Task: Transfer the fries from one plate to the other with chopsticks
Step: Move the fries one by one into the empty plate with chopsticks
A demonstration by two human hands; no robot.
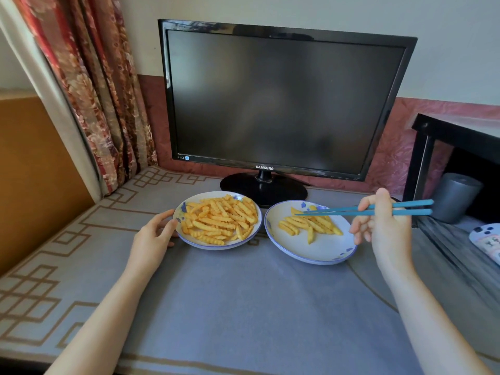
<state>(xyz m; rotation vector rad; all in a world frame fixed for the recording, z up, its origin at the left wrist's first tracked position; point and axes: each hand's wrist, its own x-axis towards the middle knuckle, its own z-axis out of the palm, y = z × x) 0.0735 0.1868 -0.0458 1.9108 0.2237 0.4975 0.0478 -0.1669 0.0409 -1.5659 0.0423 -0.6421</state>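
On the grey cloth-covered surface (243,307), in front of a dark monitor (284,104), two blue-rimmed plates sit side by side, their rims almost touching. The left plate (216,247) is heaped with crinkle fries (219,219); the right plate (319,250) holds a smaller scatter of fries (308,224). The left hand (154,236) rests against the left plate's near rim, its grip loose and spread, touching rather than clasping. The right hand (384,220) pinches the blue chopsticks (338,211), whose tips lie close together over the far fries on the right plate. I can't make out whether they touch one. At the right edge a patterned object (487,239) is cut off.
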